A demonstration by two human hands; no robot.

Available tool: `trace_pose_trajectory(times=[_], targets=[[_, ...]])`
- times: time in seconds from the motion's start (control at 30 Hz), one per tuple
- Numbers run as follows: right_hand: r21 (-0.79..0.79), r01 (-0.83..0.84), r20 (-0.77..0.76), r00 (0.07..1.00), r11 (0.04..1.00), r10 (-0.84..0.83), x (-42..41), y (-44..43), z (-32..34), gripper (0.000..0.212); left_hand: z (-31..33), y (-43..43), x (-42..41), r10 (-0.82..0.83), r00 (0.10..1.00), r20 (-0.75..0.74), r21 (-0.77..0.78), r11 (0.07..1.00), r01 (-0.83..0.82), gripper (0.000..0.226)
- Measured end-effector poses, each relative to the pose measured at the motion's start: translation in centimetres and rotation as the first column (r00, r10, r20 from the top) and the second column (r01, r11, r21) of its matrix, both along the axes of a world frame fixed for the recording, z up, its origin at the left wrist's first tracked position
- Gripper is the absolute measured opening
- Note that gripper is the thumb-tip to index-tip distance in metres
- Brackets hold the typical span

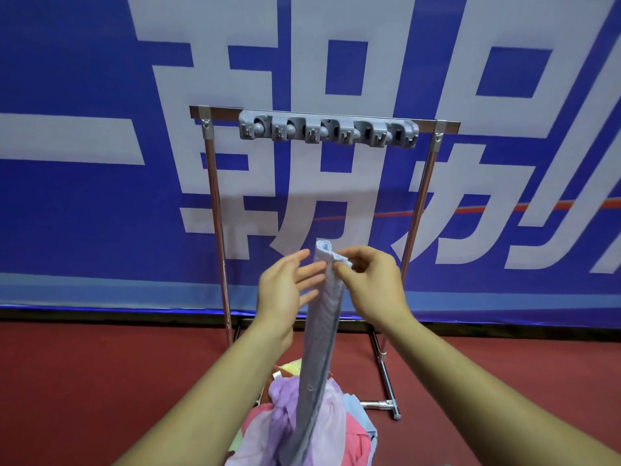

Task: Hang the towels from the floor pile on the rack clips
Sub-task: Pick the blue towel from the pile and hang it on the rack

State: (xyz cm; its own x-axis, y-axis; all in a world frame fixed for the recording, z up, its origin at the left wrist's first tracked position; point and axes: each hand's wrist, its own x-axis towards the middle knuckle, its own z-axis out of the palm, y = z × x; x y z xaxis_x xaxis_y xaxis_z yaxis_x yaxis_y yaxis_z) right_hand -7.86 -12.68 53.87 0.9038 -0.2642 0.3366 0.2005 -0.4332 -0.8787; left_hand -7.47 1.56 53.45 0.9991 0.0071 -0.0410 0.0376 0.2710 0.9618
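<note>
While the R hand [373,284] pinches the towel [324,317] near its top, the cloth hangs as a long narrow strip in front of the rack [215,210]. It is approx. centred btw. the rack's two posts and well below the rack's top bar. Thumb and index finger close on a small fold at the towel's right edge. The other fingers of this hand are curled loosely behind it.

The L hand [285,290] is on the other side of the towel, also in front of the rack, w/ fingers straight and a bit spread. It grips nothing. Its fingertips come up to the towel's left edge, but I cannot tell if they really touch.

The towel is pale blue-grey. Its top corner stands up a little above both hands. Its lower part goes down over the pile [302,422] and out of view at the bottom.

The pile (lilac, pink, light blue, some yellow) lies on the red floor [100,381] at the front of the rack's base, just left of the rack's right foot rail.

The clips [327,129] are a grey row on a strip fixed to the rack's top bar, about mid-bar. Behind the rack is a blue banner [84,79] w/ big white characters.
</note>
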Motion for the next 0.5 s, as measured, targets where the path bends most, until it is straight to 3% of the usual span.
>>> trace_pose_trajectory(times=[0.1, 0.17, 0.37, 0.5], targets=[[-0.003, -0.074, 0.027, 0.997, 0.997, 0.074, -0.1, -0.2, 1.4, 0.012, -2.2, 1.2, 1.1, 0.073, 0.984, 0.164, 0.252, 0.961, -0.114, 0.037], [0.015, -0.111, 0.067, 0.992, 0.994, 0.109, -0.3, -0.3, 2.8, 0.010, -3.7, 1.7, 1.5, -0.002, 0.980, 0.201, 0.333, 0.941, -0.067, 0.043], [-0.160, -0.063, 0.178, 0.980, 0.985, 0.092, -0.8, -0.5, 4.9, 0.006, -6.3, 1.9, 2.1, -0.197, 0.978, 0.069, 0.193, 0.964, 0.181, 0.023], [-0.121, -0.004, 0.172, 0.985, 0.993, 0.025, -0.6, -1.7, 4.4, 0.008, -6.8, 1.9, 1.9, -0.284, 0.956, 0.073, 0.127, 0.954, 0.273, 0.024]])
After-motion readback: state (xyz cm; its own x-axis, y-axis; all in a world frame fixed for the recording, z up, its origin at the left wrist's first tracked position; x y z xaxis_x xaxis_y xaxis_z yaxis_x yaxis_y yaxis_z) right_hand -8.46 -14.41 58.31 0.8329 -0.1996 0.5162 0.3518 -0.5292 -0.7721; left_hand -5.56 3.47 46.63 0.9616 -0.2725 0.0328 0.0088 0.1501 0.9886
